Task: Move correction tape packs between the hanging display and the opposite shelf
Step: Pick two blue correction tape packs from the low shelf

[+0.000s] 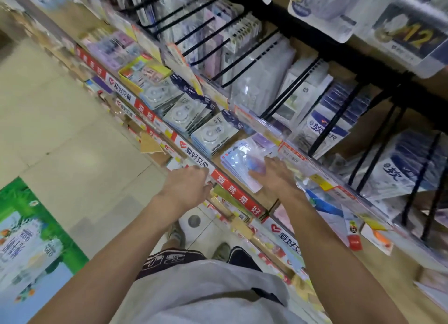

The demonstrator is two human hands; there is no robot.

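Pale-blue blister-carded correction tape packs lie stacked under right hand.

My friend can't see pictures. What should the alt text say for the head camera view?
A person's right hand rests flat on a stack of correction tape packs lying on a store shelf, while the left hand grips the shelf's red and white front edge. More tape packs stand in rows beside the stack, under black wire dividers holding other stationery.
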